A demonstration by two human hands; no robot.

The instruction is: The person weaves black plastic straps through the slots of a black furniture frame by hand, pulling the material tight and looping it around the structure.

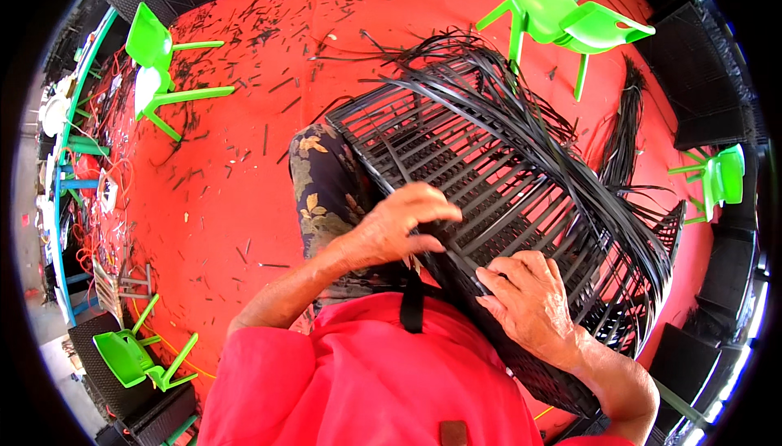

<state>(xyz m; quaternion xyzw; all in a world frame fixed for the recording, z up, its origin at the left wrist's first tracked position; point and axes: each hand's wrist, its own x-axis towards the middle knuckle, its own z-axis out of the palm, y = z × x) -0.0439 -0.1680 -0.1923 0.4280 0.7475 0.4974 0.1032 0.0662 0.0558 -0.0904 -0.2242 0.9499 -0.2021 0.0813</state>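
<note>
A black woven furniture frame lies tilted across my lap, with parallel flat slats running over it and woven bands between. Long loose black plastic strips trail in a thick bundle over its far side. My left hand is at the frame's near edge, its thumb and fingers apart with a gap between them. Further right along the same edge, my right hand has its fingers curled at the rail; what they pinch, if anything, is hidden. Both palms face down.
Green plastic chairs stand at the far left, far right, right side and lower left. Another strip bundle lies on the red floor, which is littered with black offcuts. Dark woven pieces line the right side.
</note>
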